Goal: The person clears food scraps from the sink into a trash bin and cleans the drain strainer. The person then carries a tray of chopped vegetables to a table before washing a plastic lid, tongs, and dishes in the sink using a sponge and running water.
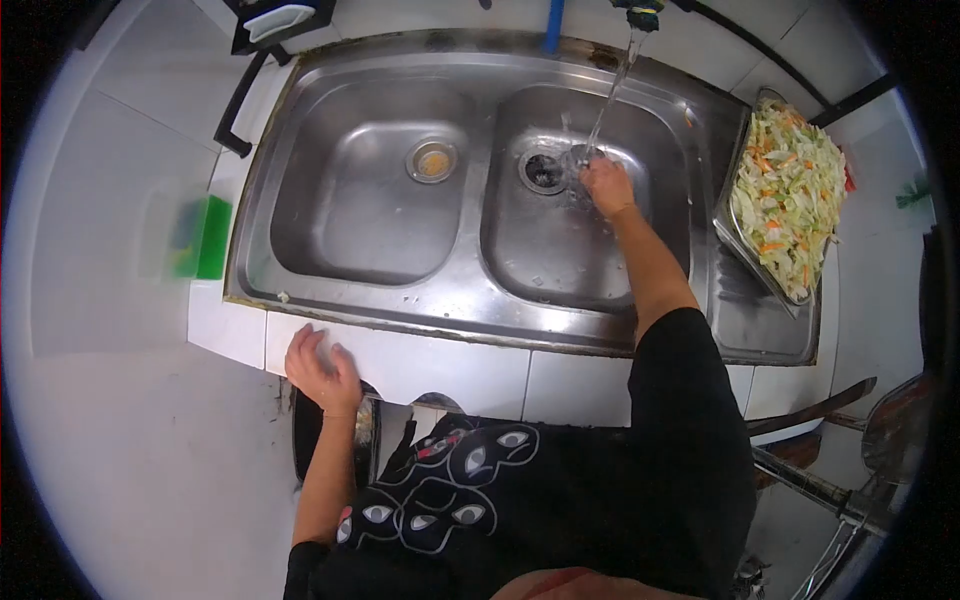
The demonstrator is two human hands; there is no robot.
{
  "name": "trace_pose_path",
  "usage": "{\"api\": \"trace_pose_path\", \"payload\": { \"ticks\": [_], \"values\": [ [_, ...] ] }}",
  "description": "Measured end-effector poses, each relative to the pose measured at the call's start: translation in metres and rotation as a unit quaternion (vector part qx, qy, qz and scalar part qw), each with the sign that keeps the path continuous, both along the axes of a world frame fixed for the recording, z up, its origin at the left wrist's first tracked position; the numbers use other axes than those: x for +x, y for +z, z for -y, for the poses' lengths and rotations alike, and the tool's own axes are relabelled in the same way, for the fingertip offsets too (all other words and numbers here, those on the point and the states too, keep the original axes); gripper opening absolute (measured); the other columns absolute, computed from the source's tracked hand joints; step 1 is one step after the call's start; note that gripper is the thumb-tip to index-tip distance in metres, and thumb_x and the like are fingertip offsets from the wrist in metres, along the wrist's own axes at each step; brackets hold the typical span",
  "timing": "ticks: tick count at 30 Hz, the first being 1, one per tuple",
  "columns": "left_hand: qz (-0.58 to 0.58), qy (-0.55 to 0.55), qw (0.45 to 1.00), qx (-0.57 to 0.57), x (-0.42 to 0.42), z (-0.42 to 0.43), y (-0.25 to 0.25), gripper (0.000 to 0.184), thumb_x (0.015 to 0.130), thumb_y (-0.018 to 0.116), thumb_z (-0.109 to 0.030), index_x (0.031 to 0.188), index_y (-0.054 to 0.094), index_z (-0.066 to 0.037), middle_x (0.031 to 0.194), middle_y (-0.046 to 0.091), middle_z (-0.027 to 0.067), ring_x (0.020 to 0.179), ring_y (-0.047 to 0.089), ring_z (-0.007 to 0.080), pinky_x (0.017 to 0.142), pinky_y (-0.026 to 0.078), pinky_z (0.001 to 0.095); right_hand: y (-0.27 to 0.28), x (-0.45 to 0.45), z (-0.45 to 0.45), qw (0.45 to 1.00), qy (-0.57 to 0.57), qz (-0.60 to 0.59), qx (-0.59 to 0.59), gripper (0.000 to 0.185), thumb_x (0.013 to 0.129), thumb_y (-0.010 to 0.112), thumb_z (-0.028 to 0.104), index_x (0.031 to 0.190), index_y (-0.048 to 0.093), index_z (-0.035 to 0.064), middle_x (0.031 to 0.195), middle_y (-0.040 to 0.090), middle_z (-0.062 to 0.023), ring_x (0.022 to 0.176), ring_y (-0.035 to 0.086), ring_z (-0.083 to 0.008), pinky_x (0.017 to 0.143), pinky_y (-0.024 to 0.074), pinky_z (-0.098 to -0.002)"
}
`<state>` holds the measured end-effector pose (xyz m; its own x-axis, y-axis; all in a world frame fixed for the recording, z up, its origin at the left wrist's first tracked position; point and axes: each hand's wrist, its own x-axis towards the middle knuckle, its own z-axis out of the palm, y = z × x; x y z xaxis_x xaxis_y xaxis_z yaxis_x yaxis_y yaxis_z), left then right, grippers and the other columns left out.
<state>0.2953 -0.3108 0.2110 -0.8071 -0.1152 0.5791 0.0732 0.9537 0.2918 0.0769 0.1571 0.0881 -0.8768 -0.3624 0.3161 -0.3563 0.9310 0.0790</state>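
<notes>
Water runs from the faucet [637, 18] into the right basin [560, 245] of a steel double sink. My right hand [608, 186] is in that basin under the stream, its fingers closed at a small round thing [578, 158] beside the drain [543, 173]; splashing water blurs what it is. My left hand [322, 370] rests on the white tiled edge in front of the left basin [350, 225], fingers apart and holding nothing. Yellowish bits lie in the left drain [433, 161].
A metal tray [741, 235] heaped with shredded cabbage and carrot [790, 190] stands on the drainboard at the right. A green container [211, 238] is left of the sink. A dark rack [262, 30] holds a white dish at the upper left.
</notes>
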Motion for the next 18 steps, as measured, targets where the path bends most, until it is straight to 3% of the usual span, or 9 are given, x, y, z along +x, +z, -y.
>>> {"api": "trace_pose_path", "payload": {
  "ticks": [4,6,8,10,14,16,18],
  "values": [
    [0.006,0.008,1.0,-0.005,-0.002,0.003,-0.004,0.023,0.068,0.055,-0.014,0.09,0.054,-0.006,0.105,0.053,0.0117,0.096,0.047,0.0309,0.085,0.031,0.0409,-0.001,0.011,0.002,0.991,0.067,0.065,0.097,0.009,0.076,0.05,0.013,0.075,0.059,0.0132,0.095,0.054,-0.0061,0.092,0.053,-0.0238,0.081,0.0407,-0.0386],
    [0.013,0.007,1.0,-0.006,0.0,0.001,-0.001,0.022,0.068,0.055,-0.014,0.089,0.054,-0.006,0.105,0.053,0.0115,0.096,0.048,0.0306,0.085,0.031,0.0408,-0.013,0.004,0.005,0.999,0.007,-0.008,-0.043,0.008,0.077,0.05,0.01,0.08,0.057,0.0108,0.101,0.053,-0.0082,0.095,0.053,-0.027,0.08,0.0421,-0.0394],
    [0.014,0.011,1.0,-0.012,0.001,0.001,-0.002,0.022,0.068,0.055,-0.014,0.088,0.055,-0.007,0.104,0.053,0.0114,0.096,0.048,0.0306,0.085,0.031,0.0408,-0.016,-0.005,0.004,0.982,-0.037,0.0,-0.183,0.013,0.078,0.05,0.013,0.087,0.056,0.0066,0.102,0.054,-0.012,0.096,0.052,-0.0302,0.082,0.0413,-0.0404],
    [0.015,0.013,1.0,-0.015,0.0,0.0,0.0,0.021,0.068,0.055,-0.015,0.088,0.055,-0.007,0.104,0.053,0.0112,0.096,0.048,0.0305,0.085,0.031,0.0407,-0.008,-0.018,0.007,0.941,-0.063,0.087,-0.322,0.027,0.079,0.052,0.02,0.097,0.054,0.0008,0.097,0.056,-0.0174,0.096,0.051,-0.0335,0.087,0.0384,-0.0415],
    [0.014,0.017,1.0,-0.016,0.001,-0.001,0.0,0.02,0.068,0.055,-0.014,0.087,0.055,-0.008,0.104,0.053,0.0107,0.096,0.047,0.0303,0.085,0.031,0.0404,0.024,-0.044,0.018,0.916,-0.152,0.183,-0.323,0.033,0.077,0.053,0.017,0.106,0.052,0.0019,0.093,0.06,-0.0197,0.093,0.056,-0.0336,0.085,0.0413,-0.0415],
    [0.011,0.014,1.0,-0.013,0.001,-0.001,0.0,0.019,0.068,0.055,-0.015,0.087,0.055,-0.008,0.104,0.053,0.0104,0.096,0.047,0.0302,0.084,0.031,0.0402,0.035,-0.05,0.025,0.934,-0.183,0.139,-0.273,0.032,0.076,0.054,0.016,0.106,0.054,0.004,0.093,0.06,-0.0202,0.093,0.057,-0.0333,0.083,0.0434,-0.0406],
    [0.01,0.011,1.0,-0.003,0.001,0.001,-0.001,0.019,0.068,0.055,-0.015,0.086,0.055,-0.008,0.104,0.053,0.0103,0.096,0.047,0.03,0.084,0.031,0.04,0.028,-0.059,0.021,0.913,-0.208,0.126,-0.327,0.031,0.075,0.055,0.014,0.105,0.056,0.0069,0.094,0.061,-0.0192,0.093,0.057,-0.0329,0.082,0.0445,-0.0388]
  ]
}}
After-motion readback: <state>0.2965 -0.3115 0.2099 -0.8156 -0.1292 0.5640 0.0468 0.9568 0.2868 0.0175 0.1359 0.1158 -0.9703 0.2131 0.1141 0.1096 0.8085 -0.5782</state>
